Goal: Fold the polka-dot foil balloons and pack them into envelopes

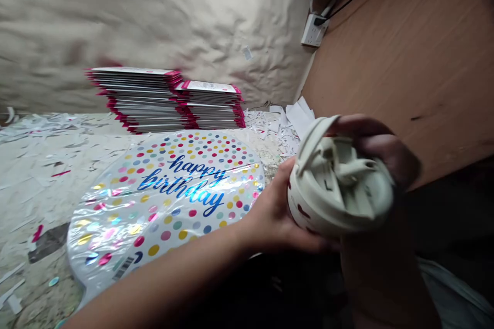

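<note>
A cream travel mug [332, 211] with a few dark red marks on its side is held up above the table's near right side. Its lid, which faces me, has a spout and a raised loop handle [309, 139]. My left hand [276, 211] wraps around the mug's left side, thumb and fingers apart around the body. Behind the lid, my right hand [380, 146] curls its fingers against the far right side by the handle's end; it is partly hidden and blurred. Below my left forearm lies a shiny dotted "happy birthday" package [185, 190] wrapped in clear plastic.
Two adjoining stacks of pink-edged flat cards or packs [146, 100] stand against the paper-covered wall [173, 15]. Paper scraps [50, 149] litter the table. A white power socket [314, 30] with a black cable is at the back right, beside a brown board [405, 61].
</note>
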The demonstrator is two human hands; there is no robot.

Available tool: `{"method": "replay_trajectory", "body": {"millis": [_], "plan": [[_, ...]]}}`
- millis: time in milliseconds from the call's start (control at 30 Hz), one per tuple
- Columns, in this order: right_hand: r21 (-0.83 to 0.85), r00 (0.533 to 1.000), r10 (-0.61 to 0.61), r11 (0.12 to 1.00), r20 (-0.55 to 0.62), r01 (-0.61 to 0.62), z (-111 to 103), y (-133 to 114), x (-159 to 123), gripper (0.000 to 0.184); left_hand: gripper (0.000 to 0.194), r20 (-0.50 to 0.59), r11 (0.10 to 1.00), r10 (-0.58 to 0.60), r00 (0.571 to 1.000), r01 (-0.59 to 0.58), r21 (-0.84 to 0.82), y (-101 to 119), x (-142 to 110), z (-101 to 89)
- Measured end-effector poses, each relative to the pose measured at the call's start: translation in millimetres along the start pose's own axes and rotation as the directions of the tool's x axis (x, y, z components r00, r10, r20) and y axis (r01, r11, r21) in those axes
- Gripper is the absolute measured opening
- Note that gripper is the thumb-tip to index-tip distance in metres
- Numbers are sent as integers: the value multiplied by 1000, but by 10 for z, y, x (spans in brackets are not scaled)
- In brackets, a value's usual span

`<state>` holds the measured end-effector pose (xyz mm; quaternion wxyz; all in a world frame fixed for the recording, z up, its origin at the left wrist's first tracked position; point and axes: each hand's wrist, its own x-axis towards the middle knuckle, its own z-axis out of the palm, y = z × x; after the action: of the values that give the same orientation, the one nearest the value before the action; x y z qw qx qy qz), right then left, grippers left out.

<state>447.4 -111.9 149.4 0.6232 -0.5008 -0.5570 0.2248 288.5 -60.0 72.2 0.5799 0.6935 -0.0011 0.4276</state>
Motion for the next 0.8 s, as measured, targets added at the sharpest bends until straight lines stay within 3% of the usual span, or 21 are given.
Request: {"method": "replay_trajectory", "body": {"millis": [67,133,200,300,500,700,800], "plan": [[116,999,-9,993,-34,13,40,84,150,27,102,-11,1000,11,1000,-11,3,-210,154,23],[148,998,61,987,9,-62,-24,242,289,26,100,-10,999,-27,1000,28,32,-402,260,29],[98,989,132,986,58,-138,-146,382,399,26,98,-26,996,-46,999,48,74,-549,313,22],[-28,987,139,990,83,-137,-291,468,466,27,95,-61,990,-48,997,56,133,-686,329,7],[-316,993,2,948,115,35,-305,335,398,27,94,-86,977,-64,994,79,197,-786,338,2],[-349,992,60,937,110,-18,-287,281,355,24,93,-54,980,-62,997,71,187,-781,381,18],[-456,997,14,890,80,24,-285,287,358,23,92,-57,976,-67,996,77,203,-778,398,16]]}}
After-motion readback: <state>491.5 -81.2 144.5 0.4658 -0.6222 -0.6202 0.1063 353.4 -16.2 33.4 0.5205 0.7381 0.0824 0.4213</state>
